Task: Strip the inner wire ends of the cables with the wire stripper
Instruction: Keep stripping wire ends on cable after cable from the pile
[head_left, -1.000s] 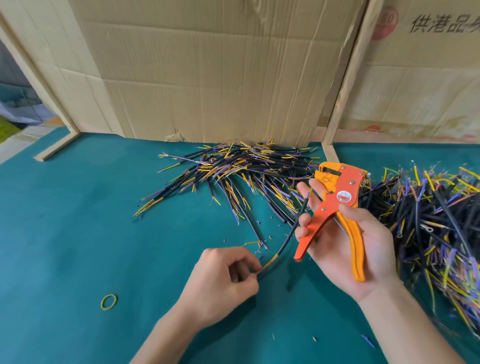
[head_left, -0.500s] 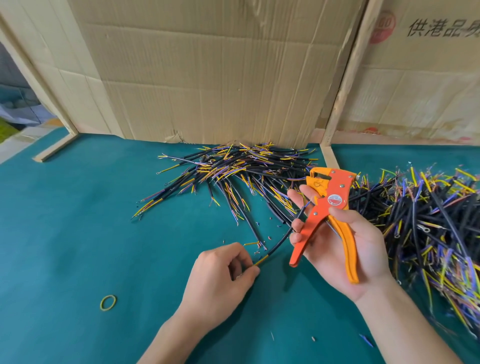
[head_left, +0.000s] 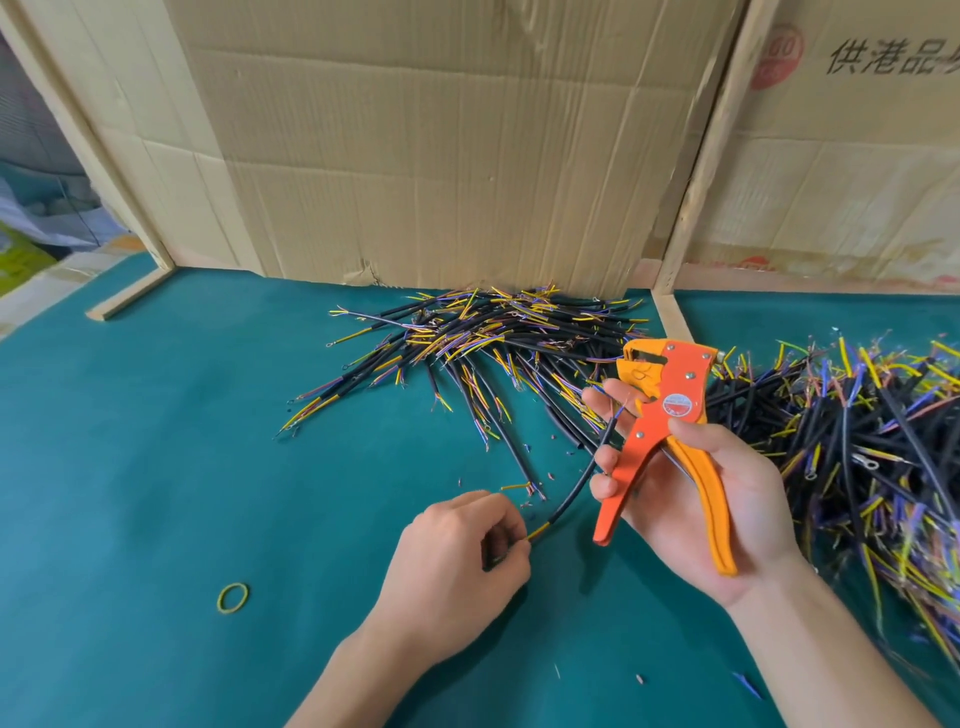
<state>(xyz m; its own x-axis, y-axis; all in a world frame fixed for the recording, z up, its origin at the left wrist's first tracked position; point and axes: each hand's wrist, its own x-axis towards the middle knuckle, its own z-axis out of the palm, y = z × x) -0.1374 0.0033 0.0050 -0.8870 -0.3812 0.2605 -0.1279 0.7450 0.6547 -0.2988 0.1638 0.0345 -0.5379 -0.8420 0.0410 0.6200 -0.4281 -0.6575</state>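
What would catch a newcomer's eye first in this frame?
The bright orange and yellow wire stripper held up in the right hand stands out at centre right. The left hand pinches one end of a black cable that arcs up toward the tool. Behind lie heaps of black cables with yellow and purple wires.
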